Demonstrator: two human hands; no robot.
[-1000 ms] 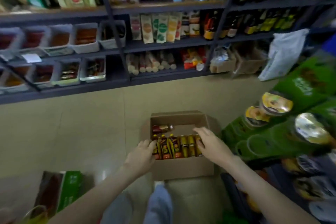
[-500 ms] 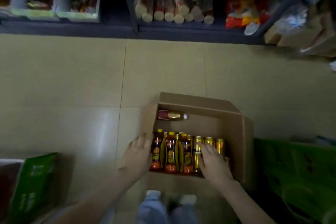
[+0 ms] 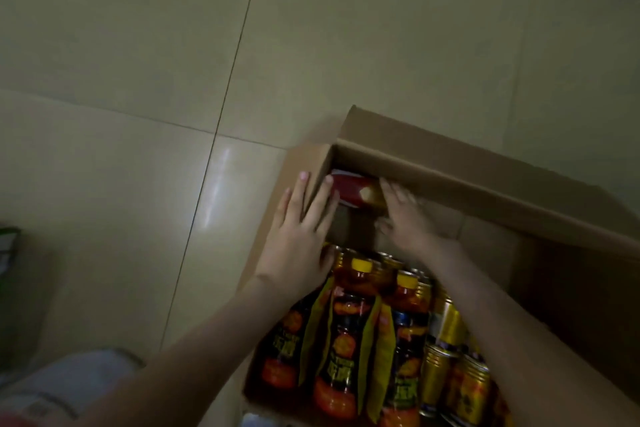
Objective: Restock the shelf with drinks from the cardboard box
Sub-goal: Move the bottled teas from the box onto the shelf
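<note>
- Cardboard box (image 3: 450,180) sits open on beige tile floor (image 3: 138,114), flaps out.
- Red bottle (image 3: 353,189) w/ gold end lies on its side in the box's far-L corner, against the far wall and apart from the rest of the stock. No writing legible on it.
- L hand (image 3: 298,246): fingers (image 3: 299,194) straight and close together, laid across the box's L wall. One fingertip touches the red end of the bottle. No wrap round it.
- R hand (image 3: 412,222) is inside the box, fingertips at the bottle's gold end. Motion blur, so can't tell if it grips or just touches.
- Yellow-capped bottles (image 3: 346,333) stand in the near-L part of the box. Amber drink, dark labels w/ orange fruit pics and yellow characters, too blurred to read. No brand made out.
- Gold cans (image 3: 446,367) stand packed just R of those bottles. Orange print on them, text unreadable.
</note>
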